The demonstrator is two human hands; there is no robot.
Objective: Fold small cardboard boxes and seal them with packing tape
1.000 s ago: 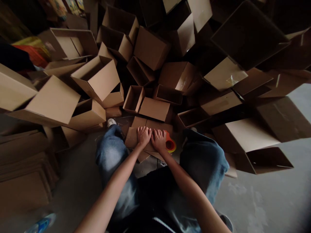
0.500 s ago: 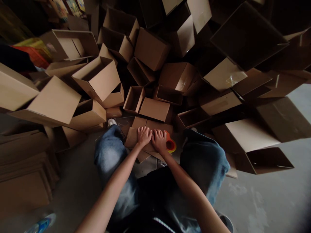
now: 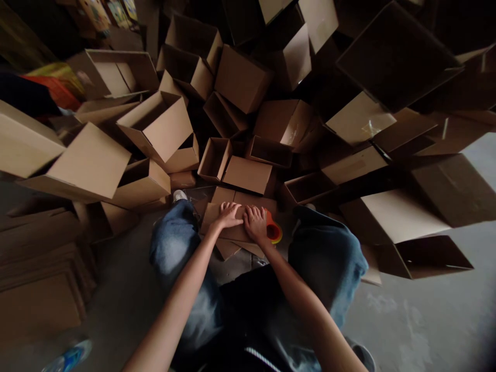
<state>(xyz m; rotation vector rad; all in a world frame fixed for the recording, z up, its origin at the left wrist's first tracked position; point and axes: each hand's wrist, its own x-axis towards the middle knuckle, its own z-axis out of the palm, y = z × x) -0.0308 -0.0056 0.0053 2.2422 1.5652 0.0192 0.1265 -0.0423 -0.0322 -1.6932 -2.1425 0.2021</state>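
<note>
I sit on the floor with a small brown cardboard box [image 3: 217,214] between my knees. My left hand [image 3: 228,215] lies flat on its top, fingers stretched out toward the right. My right hand [image 3: 256,223] rests beside it, fingers curled over an orange and red tape dispenser [image 3: 274,232] pressed against the box. The two hands touch at the box's middle. My jeans-clad legs [image 3: 174,243] flank the box on both sides.
A big heap of empty brown cartons [image 3: 155,124] rises ahead and to both sides. Flat folded cardboard [image 3: 39,268] is stacked at the left. A plastic bottle [image 3: 67,356] lies at the lower left. Bare concrete floor [image 3: 418,320] shows at the right.
My left hand has flattened and slid slightly right across the box top. The right hand and tape dispenser have barely shifted.
</note>
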